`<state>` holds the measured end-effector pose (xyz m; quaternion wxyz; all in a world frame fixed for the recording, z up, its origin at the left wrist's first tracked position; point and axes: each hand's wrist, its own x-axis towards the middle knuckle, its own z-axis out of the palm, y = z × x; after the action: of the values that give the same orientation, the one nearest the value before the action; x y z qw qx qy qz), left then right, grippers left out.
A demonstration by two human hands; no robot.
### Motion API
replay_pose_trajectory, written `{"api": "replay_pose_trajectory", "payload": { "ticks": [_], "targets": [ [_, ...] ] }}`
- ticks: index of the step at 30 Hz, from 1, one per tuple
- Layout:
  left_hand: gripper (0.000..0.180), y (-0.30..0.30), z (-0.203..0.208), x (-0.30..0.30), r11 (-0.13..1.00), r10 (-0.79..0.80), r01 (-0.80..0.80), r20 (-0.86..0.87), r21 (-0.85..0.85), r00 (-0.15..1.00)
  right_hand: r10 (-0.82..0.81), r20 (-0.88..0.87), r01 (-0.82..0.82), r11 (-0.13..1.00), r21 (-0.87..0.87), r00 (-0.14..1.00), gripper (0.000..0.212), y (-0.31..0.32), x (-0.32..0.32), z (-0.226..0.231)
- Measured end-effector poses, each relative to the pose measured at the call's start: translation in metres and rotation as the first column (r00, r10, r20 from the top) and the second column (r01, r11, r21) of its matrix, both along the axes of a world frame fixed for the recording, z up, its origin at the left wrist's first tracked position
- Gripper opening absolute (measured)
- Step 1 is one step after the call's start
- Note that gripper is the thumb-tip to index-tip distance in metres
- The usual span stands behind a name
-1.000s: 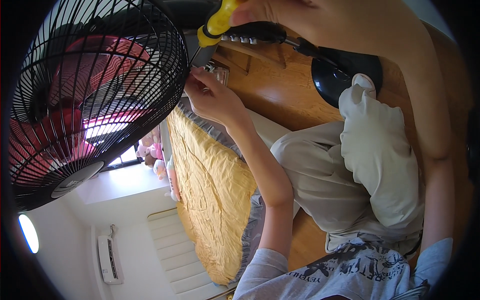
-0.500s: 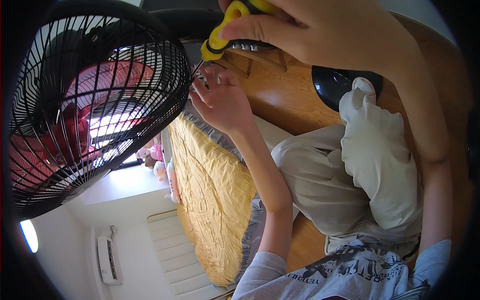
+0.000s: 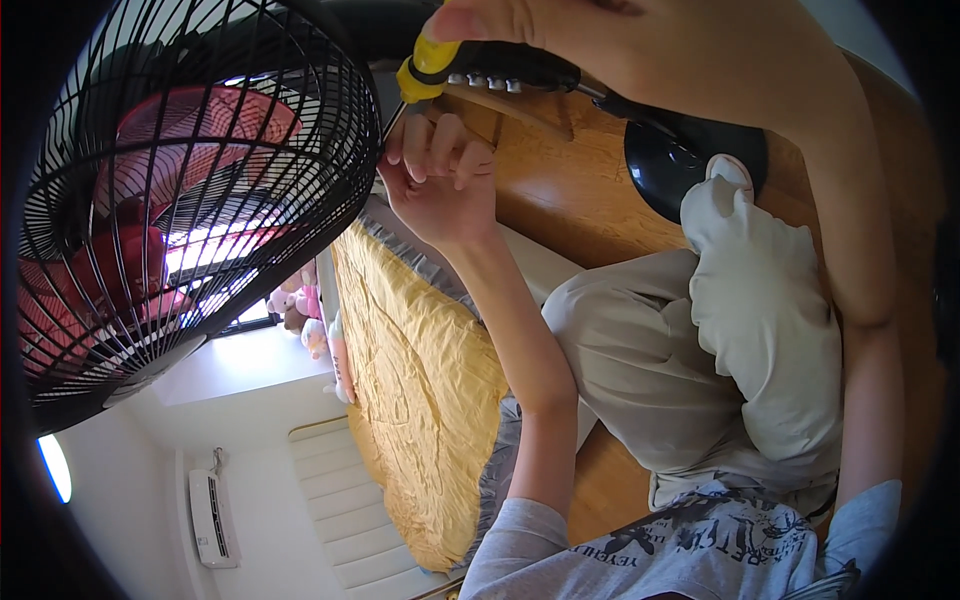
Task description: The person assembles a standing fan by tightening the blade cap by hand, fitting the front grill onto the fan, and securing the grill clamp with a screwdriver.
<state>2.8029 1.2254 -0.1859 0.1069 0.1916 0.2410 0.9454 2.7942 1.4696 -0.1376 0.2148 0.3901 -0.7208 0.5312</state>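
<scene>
A standing fan's black wire grille [image 3: 200, 130] fills the upper left, with pink-red blades [image 3: 130, 255] behind its bars. At the top, my right hand [image 3: 640, 60] grips a yellow-and-black screwdriver [image 3: 430, 65], its thumb on the handle. The thin metal shaft slants down to the right rim of the grille; the exact spot its tip meets is too small to make out. My left hand [image 3: 440, 185] is at that rim beside the shaft, palm up, fingers curled and thumb and forefinger close together. What they pinch, if anything, is hidden.
The fan's dark pole [image 3: 655, 118] runs behind my right hand to a round glossy black base [image 3: 650, 175] on the wooden floor [image 3: 560, 205], near my foot. A bed with a yellow cover [image 3: 420, 380] lies left of my legs. Plush toys [image 3: 300, 305] line the bright window sill.
My left fingers have curled in from a more spread pose. The screwdriver and right hand have turned slightly, and the fan's grille has shifted a little.
</scene>
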Motion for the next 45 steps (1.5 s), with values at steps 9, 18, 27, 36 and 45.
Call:
{"api": "replay_pose_trajectory", "payload": {
  "ticks": [9, 18, 27, 36, 45],
  "targets": [
    [0.014, 0.003, 0.003, -0.002, 0.999, -0.014, 0.012, 0.042, 0.04, 0.999, -0.307, -0.244, 0.261, 0.943, -0.206, 0.92, 0.02, -0.014, -0.011, -0.015],
    [0.013, 0.009, 0.004, 0.0, 0.999, 0.047, -0.048, 0.055, 0.013, 0.997, 0.094, -0.132, -0.076, 0.988, 0.133, 0.987, 0.022, 0.002, -0.008, -0.027],
    [0.011, 0.003, 0.009, 0.005, 0.988, 0.143, -0.14, 0.057, -0.059, 0.988, 0.009, 0.136, -0.049, 0.956, 0.29, 0.991, 0.038, 0.014, -0.006, -0.007],
    [0.012, 0.006, 0.008, 0.003, 0.974, 0.191, -0.188, 0.005, -0.124, 0.982, 0.747, 0.107, -0.324, 0.406, -0.854, 0.656, 0.015, -0.08, -0.024, -0.054],
    [0.018, -0.019, -0.001, 0.008, 0.876, 0.424, -0.395, 0.049, -0.278, 0.905, 0.9, -0.126, -0.162, -0.063, -0.985, 0.417, 0.017, -0.141, -0.008, -0.061]
  ]
}}
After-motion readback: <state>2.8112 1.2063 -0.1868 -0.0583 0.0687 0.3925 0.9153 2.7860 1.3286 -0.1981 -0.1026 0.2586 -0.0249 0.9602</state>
